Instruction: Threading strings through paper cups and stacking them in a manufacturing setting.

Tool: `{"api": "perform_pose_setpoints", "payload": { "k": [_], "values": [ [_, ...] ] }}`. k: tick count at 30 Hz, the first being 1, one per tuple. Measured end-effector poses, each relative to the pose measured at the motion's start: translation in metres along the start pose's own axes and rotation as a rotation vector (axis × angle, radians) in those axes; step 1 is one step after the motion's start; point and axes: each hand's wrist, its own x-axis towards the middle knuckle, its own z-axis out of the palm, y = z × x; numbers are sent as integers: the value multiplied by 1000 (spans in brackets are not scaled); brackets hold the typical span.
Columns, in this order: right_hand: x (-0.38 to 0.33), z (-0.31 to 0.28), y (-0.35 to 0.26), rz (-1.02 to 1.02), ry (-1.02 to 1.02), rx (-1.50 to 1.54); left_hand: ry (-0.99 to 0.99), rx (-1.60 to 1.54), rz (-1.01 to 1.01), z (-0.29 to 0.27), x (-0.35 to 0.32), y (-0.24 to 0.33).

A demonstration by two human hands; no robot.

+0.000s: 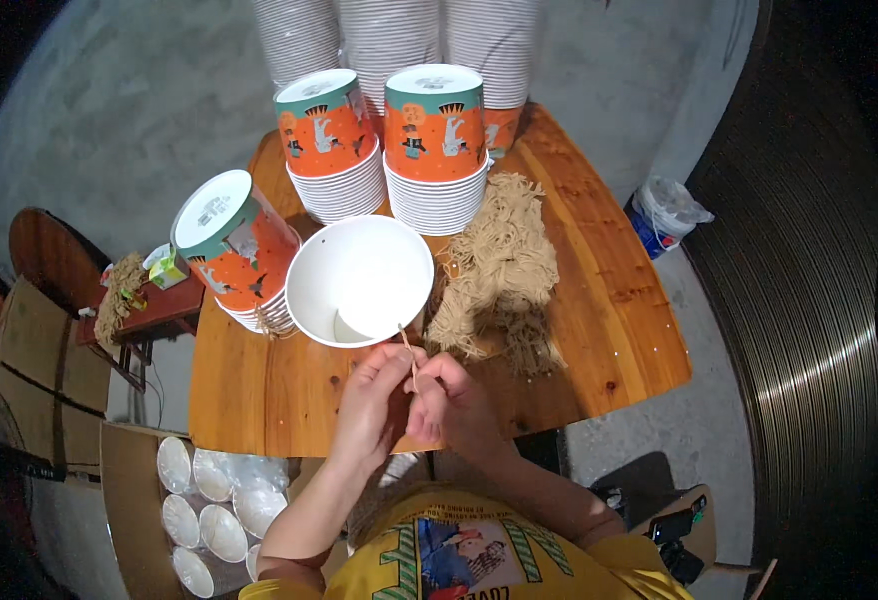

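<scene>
I pinch a short tan string (408, 352) between my left hand (377, 398) and right hand (456, 400), fingers clenched on it. Near its tip sits the open white paper cup (359, 280). I judge I'm threading a handle; next needs aiming at a rim hole.

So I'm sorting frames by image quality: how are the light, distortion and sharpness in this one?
Head view: bright, even light on the wooden table, with the open white cup nearly washed out; fisheye bends the table's edges and the corners fall black; both hands and the twine pile look reasonably sharp, while the rim areas are dim and soft.
</scene>
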Motion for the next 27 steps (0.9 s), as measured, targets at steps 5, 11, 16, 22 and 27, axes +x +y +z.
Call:
{"api": "perform_pose_setpoints", "payload": {
  "k": [5,11,16,22,27],
  "values": [
    [0,-8,20,-196,-28,50,59,3,103,0,2,4],
    [-2,7,0,-73,113,-53,77,47,65,0,-2,6],
    [2,8,-1,-161,135,-194,67,10,64,7,-8,7],
    [-1,10,-6,-37,129,-311,82,24,91,2,-4,3],
    [-3,7,11,-225,129,-366,95,15,118,4,-3,-1]
  ]
}}
